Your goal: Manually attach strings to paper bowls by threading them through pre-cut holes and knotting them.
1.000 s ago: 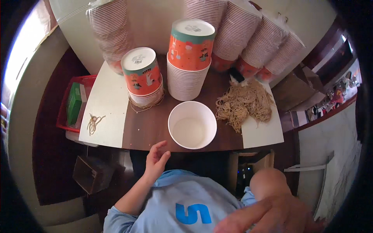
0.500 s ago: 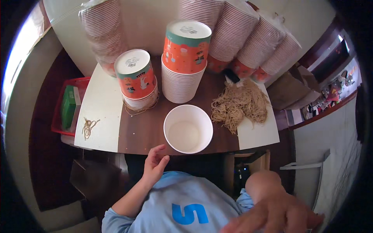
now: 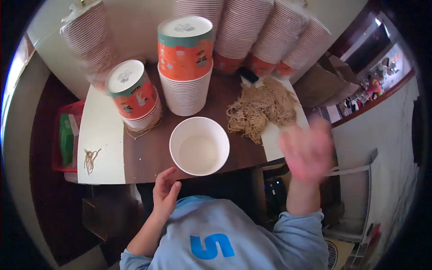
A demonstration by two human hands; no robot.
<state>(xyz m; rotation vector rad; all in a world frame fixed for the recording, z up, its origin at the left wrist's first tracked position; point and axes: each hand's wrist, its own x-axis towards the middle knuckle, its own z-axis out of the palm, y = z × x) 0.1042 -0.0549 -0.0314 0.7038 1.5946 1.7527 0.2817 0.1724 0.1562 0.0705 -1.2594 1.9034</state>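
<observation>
A white paper bucket (image 3: 199,146) stands upright near the table's front edge, its open mouth facing up and its inside bare. Just in front of its lower left side is my left hand (image 3: 165,191), holding nothing, with the thumb apart from the curled fingers. My right hand (image 3: 307,148) is raised over the table's right front edge, nearest to a tangled heap of tan string (image 3: 263,108). Motion smears its fingers, so their pose is unclear. Behind the bucket rises a nested stack of upside-down buckets (image 3: 185,67), the top one orange and green.
A shorter bucket stack (image 3: 130,92) with string round its base stands left. Several plastic-wrapped bucket stacks (image 3: 245,31) line the wall. A small string bundle (image 3: 91,160) lies on the table's (image 3: 101,135) white left part. A red crate (image 3: 56,150) sits beyond the left edge, a brown paper bag (image 3: 330,81) at right.
My right hand has swung up from low at the right to beside the string heap. The left hand stays by the bucket. The whole view has shifted slightly.
</observation>
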